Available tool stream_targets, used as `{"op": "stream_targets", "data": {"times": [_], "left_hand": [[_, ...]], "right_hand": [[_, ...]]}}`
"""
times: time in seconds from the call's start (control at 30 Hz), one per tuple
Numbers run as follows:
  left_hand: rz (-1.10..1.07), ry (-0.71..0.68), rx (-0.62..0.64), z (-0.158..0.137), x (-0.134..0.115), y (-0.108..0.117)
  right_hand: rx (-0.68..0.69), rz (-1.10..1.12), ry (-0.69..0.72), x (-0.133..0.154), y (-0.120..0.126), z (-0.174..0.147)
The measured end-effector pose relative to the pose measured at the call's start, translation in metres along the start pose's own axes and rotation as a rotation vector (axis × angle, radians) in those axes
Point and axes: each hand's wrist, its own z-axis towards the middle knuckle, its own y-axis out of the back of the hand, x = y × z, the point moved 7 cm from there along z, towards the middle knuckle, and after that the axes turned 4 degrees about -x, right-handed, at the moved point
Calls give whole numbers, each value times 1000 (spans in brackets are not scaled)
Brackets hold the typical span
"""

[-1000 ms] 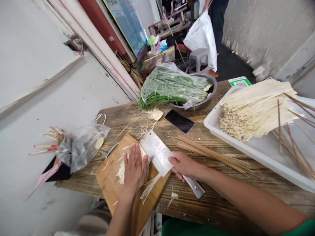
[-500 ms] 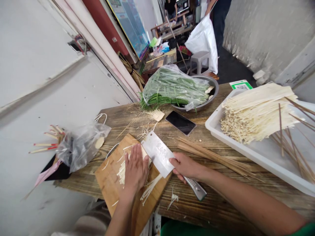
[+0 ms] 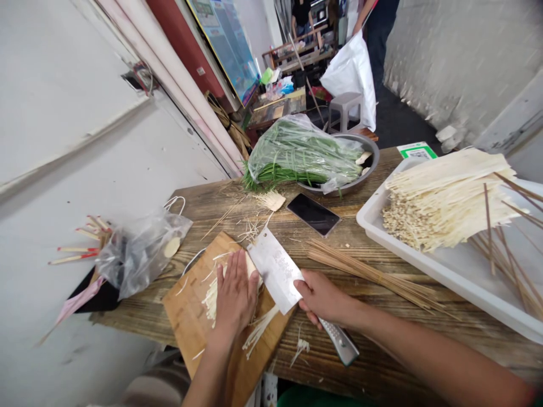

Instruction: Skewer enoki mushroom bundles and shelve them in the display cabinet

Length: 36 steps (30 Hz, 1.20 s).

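Note:
My left hand (image 3: 235,294) lies flat, fingers stretched out, on a bunch of enoki mushrooms (image 3: 211,299) on the wooden cutting board (image 3: 182,308). The palm hides most of the bunch. Wrapped round the handle end of a cleaver (image 3: 275,270) is my right hand (image 3: 320,297). The broad blade lies at a slant against the right side of the bunch, beside my left fingers. Some loose enoki strands (image 3: 261,330) rest on the board below the blade. A small enoki piece (image 3: 271,200) sits on the table beyond the board.
Bamboo skewers (image 3: 373,274) and a phone (image 3: 313,213) lie right of the board. A white tray (image 3: 449,268) holds flattened enoki and skewers. Bagged green chives (image 3: 301,152) lie over a metal bowl (image 3: 373,164). A plastic bag (image 3: 139,249) is at left. A person holds a white sack (image 3: 352,73).
Both hands and the cleaver keep almost the same place on the board. The whole view has shifted slightly.

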Motion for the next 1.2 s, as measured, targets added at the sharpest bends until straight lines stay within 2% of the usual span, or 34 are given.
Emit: {"op": "stream_targets", "data": {"times": [0.23,0.57,0.83,1.2], "left_hand": [[-12,5,4,1,0,1],[-31,-3,-8,0,0,2],[-17,-9,9,2,1,0],[-38,12,22,2,0,2]], "right_hand": [[9,6,13,-1,1,1],[38,-7,-53,4,6,-2],[24,-42,-5,-1,3,5],[30,-11,-2,7,-2,13]]}}
